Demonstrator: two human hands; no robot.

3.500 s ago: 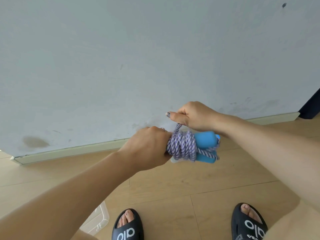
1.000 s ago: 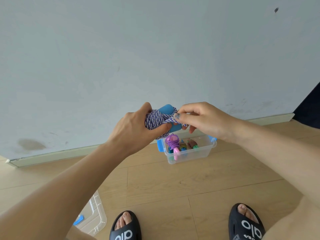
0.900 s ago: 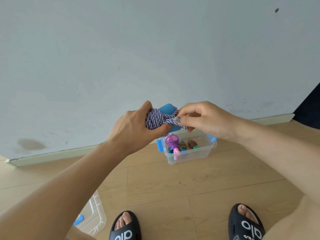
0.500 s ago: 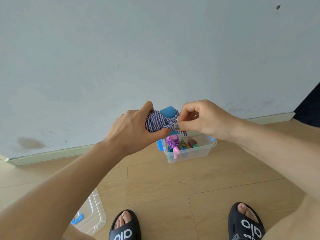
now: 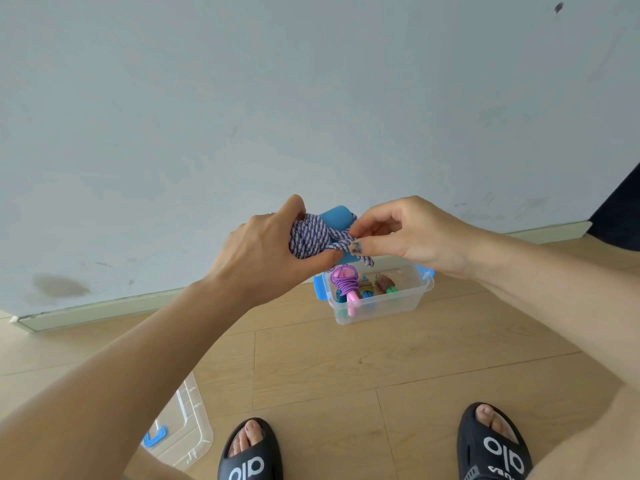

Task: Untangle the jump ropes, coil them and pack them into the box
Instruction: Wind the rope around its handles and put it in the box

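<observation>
My left hand (image 5: 258, 252) grips a coiled purple-and-white jump rope (image 5: 310, 239) with blue handles (image 5: 335, 218), held in the air in front of me. My right hand (image 5: 407, 233) pinches the loose rope end between thumb and forefinger beside the coil. Below and beyond the hands, a clear plastic box (image 5: 381, 301) with blue clips stands on the wooden floor near the wall. It holds several coiled ropes, among them a purple one with a pink handle (image 5: 344, 282).
The box's clear lid (image 5: 183, 431) with a blue clip lies on the floor at lower left. My feet in black slides (image 5: 251, 452) stand at the bottom. A grey wall and baseboard (image 5: 104, 308) run behind the box.
Since 3.5 s ago the view shifted and the box came into sight below the hands. Over the last second my right fingers spread slightly while still pinching the rope end.
</observation>
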